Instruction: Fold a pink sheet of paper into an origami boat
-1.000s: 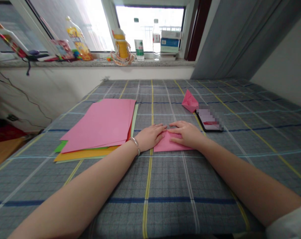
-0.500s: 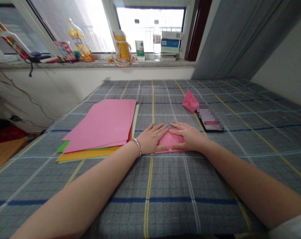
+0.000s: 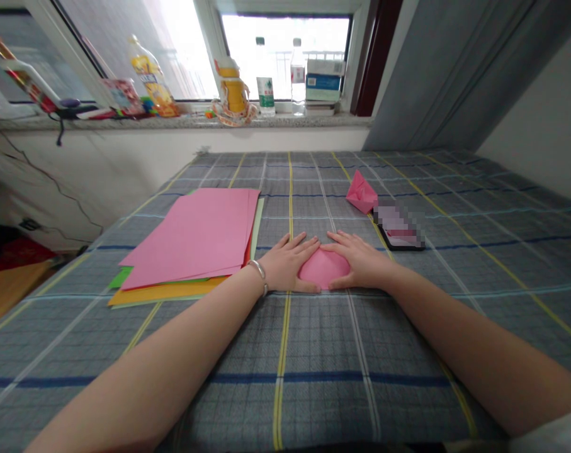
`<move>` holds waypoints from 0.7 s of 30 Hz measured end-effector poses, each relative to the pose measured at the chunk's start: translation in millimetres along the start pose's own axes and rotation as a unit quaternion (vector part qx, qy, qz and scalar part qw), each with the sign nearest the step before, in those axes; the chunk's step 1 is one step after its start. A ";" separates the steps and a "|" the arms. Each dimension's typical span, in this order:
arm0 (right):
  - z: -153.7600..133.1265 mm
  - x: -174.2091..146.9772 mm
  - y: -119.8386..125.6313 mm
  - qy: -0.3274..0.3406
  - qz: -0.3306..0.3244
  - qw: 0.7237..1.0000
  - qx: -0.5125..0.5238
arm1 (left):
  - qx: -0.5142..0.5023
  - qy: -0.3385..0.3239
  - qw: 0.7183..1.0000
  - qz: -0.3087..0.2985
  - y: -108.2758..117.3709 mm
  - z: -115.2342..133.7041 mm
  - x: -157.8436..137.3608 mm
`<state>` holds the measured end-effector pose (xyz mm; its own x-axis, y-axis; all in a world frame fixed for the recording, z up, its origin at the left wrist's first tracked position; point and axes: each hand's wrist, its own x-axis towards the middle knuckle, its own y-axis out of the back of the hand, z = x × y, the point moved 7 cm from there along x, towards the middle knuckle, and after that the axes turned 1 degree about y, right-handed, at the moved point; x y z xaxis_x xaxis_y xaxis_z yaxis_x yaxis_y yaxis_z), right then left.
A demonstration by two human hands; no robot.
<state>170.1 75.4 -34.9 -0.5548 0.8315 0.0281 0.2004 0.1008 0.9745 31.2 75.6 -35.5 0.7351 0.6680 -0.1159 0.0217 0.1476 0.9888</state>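
A folded piece of pink paper [image 3: 323,267] lies on the plaid cloth between my two hands. My left hand [image 3: 289,263] rests flat over its left side, fingers stretched out and thumb along the near edge. Over the right side lies my right hand [image 3: 358,261], also flat with fingers extended. The hands cover both ends of the paper, so its full outline is hidden. A silver bracelet [image 3: 257,270] circles my left wrist. Beyond my right hand sit a folded pink paper shape [image 3: 361,192] and a phone [image 3: 401,228] with a blurred screen.
A stack of coloured paper [image 3: 195,233], pink on top, lies left of my hands on the plaid cloth [image 3: 238,390]. Along the windowsill [image 3: 181,122] stand a yellow drink bottle [image 3: 153,82], a yellow flask [image 3: 234,88], clear bottles [image 3: 297,78] and boxes [image 3: 323,82].
My thumbs have shifted down to the near edge of the pink paper, and more of its middle shows between my hands. The other things have stayed put.
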 end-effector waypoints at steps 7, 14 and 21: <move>9.4 -3.5 -4.2 0.009 -0.012 1.000 0.007 | 0.002 0.006 1.000 -0.016 -0.5 -6.1 -8.1; 22.0 -9.5 -7.3 0.016 -0.025 1.000 0.003 | 0.017 0.024 0.999 -0.023 2.6 -12.7 -20.4; 22.1 -14.9 -5.4 0.011 -0.032 0.999 -0.003 | 0.028 0.038 0.998 -0.029 1.7 -16.8 -26.2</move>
<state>195.1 74.6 -45.5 -0.5837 0.8114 -0.0299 0.1593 0.1506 0.9757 0.6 70.6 -32.3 0.6781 0.7133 -0.1773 0.1018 0.1478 0.9838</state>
